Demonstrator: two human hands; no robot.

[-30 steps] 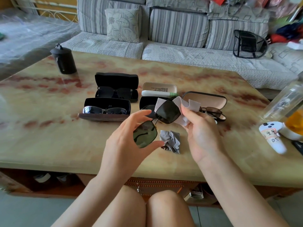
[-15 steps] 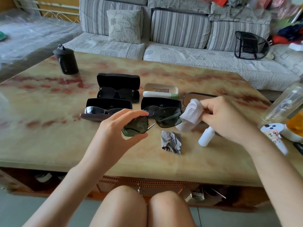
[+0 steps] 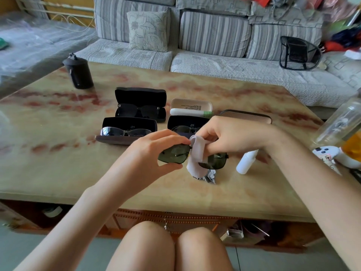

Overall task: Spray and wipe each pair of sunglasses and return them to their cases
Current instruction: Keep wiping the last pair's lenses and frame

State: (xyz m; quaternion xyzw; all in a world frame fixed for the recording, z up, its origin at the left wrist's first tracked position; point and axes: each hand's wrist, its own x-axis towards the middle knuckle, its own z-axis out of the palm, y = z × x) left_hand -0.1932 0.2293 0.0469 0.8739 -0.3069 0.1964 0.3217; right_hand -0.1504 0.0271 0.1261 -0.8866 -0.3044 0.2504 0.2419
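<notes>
My left hand (image 3: pixel 156 153) pinches the left lens of green-tinted sunglasses (image 3: pixel 175 153) held above the table. My right hand (image 3: pixel 228 133) grips a pale wiping cloth (image 3: pixel 195 153) folded over the bridge and right lens. A white spray bottle (image 3: pixel 246 162) lies on the table just right of the glasses. Open cases stand behind: a black one with dark sunglasses (image 3: pixel 139 106), a black one with silver-framed glasses (image 3: pixel 127 130), another black one (image 3: pixel 185 124) partly hidden by my hand, and a brown case (image 3: pixel 248 115).
A crumpled grey cloth (image 3: pixel 208 176) lies under the glasses. A beige open case with a white-green tube (image 3: pixel 191 108), a black canister (image 3: pixel 79 72), a clear bottle (image 3: pixel 340 122) and a white controller (image 3: pixel 326 153) stand on the marble table (image 3: pixel 58 163). A sofa lies beyond.
My right hand has brought the cloth from beside the right lens onto the bridge and lens. The sunglasses have sunk lower and come level.
</notes>
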